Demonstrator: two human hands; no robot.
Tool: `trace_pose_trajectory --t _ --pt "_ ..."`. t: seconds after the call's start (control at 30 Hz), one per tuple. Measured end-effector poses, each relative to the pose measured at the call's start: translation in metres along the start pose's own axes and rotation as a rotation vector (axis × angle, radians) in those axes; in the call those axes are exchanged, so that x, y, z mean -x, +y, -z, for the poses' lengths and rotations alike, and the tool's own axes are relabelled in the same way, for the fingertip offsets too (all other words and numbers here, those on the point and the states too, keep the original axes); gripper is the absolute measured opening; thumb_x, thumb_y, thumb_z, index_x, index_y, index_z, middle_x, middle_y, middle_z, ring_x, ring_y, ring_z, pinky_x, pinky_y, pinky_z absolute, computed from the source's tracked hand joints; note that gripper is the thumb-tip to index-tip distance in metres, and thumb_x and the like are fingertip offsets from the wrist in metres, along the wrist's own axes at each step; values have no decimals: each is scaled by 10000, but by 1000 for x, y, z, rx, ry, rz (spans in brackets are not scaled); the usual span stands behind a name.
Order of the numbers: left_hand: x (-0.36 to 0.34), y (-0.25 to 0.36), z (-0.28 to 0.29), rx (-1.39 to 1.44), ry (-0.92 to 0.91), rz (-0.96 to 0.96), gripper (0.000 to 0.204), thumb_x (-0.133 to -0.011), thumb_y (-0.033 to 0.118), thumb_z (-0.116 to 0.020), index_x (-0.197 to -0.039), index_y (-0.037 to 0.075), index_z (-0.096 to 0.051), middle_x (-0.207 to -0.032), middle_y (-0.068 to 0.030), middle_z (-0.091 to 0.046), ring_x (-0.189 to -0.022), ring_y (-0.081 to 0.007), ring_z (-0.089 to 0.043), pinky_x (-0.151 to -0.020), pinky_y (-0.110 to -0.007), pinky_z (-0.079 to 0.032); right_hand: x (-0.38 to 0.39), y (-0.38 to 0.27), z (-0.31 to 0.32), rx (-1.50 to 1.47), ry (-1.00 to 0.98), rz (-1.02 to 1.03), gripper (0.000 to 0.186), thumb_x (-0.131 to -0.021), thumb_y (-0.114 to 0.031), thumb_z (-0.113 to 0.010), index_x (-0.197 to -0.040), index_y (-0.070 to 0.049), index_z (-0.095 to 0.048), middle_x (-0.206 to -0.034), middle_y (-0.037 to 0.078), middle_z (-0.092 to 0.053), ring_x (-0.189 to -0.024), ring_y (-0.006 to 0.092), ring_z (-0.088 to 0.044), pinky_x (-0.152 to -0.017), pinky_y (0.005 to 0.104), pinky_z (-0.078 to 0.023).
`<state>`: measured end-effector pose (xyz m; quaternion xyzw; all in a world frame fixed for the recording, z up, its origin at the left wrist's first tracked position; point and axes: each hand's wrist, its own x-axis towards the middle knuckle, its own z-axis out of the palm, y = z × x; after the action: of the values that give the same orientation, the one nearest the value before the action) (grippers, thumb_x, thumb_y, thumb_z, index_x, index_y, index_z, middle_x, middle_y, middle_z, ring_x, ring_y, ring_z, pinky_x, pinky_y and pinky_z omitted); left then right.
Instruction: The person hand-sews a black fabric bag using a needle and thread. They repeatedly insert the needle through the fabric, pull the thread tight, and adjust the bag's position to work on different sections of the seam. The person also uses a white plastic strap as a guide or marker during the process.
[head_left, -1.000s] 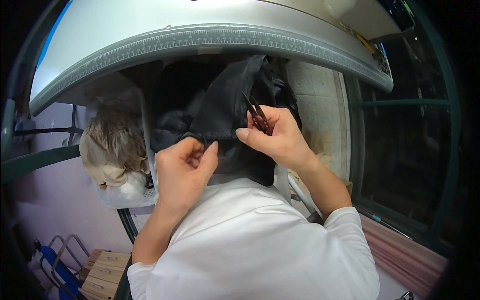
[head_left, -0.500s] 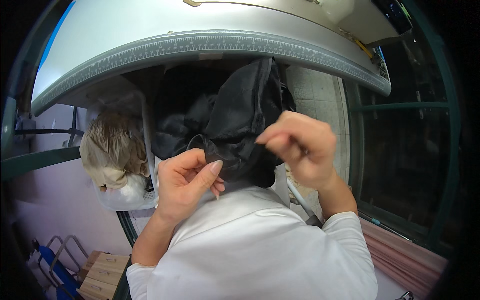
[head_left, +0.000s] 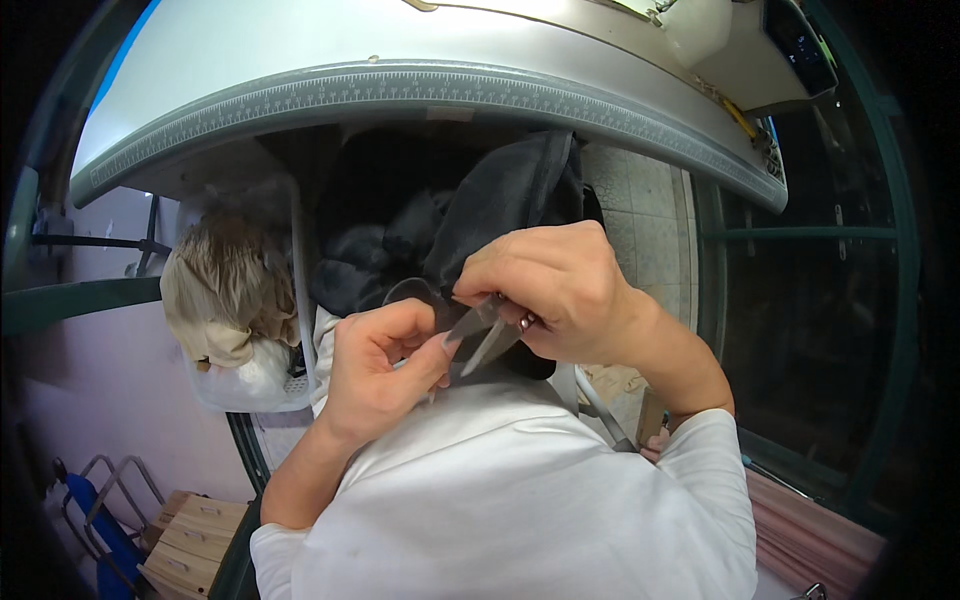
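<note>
Black shiny cloth (head_left: 505, 190) hangs over my lap below the table edge. My left hand (head_left: 385, 365) pinches an edge of this cloth between thumb and fingers. In my right hand (head_left: 555, 290) is a pair of small metal thread snips (head_left: 487, 340), gripped in the curled fingers. The two blades stand apart and point down and left, close to the left thumb and the pinched cloth edge. Any thread between the blades is too small to make out.
A white table (head_left: 300, 40) with a grey ruler-marked edge (head_left: 430, 85) lies ahead. At the left stands a clear plastic bin (head_left: 300, 300) with beige cloth (head_left: 225, 290). A machine's control panel (head_left: 800, 45) sits at the far right. Wooden drawers (head_left: 195, 540) stand lower left.
My right hand has moved left and in toward the left hand, and the snips' blades now show beside the left thumb. The left hand keeps its pinch on the cloth.
</note>
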<state>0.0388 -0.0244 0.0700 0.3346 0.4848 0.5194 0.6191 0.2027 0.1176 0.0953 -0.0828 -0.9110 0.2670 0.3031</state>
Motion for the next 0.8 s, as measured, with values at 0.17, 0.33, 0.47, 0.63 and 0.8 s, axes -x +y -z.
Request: trace_pose_trajectory --t 0.17,0.33,0.47,0.63,0.8 --pt "5 12 -3 -476 53 -244 60 -826 -31 -697 -844 -42 -641 -683 -80 -609 -563 -138 -593 -534 -264 -464 9 1 2 -307 -49 -299 185 -691 101 -674 -826 -13 -619 -712 64 -606 -590 170 -580 -517 266 -451" --pt "-16 21 -8 -805 292 -682 210 -699 -80 -704 -890 -4 -659 -911 -108 -591 -831 -287 -569 -778 -385 -449 12 -3 2 -454 -63 -384 207 -708 161 -662 -830 12 -588 -869 86 -643 -704 125 -598 -582 241 -465" --pt "-31 7 -1 -758 121 -680 176 -704 -105 -672 -847 -17 -619 -882 -118 -588 -802 -267 -572 -753 -353 -450 9 -7 6 -252 50 -260 216 -694 175 -621 -826 11 -572 -883 87 -614 -687 123 -560 -586 242 -459" --pt "-36 -1 -11 -593 81 -559 170 -757 -118 -635 -893 -24 -598 -889 -116 -596 -780 -230 -588 -685 -295 -463 21 -6 12 -550 126 -508 147 -821 121 -578 -896 -1 -547 -865 69 -637 -687 106 -583 -593 237 -472" --pt "-51 -6 -16 -500 -38 -574 158 -791 -105 -630 -920 -22 -592 -855 -107 -591 -754 -221 -591 -608 -300 -465 11 -8 14 -225 -37 -365 172 -802 66 -615 -915 -13 -512 -720 62 -625 -611 94 -603 -521 263 -464"
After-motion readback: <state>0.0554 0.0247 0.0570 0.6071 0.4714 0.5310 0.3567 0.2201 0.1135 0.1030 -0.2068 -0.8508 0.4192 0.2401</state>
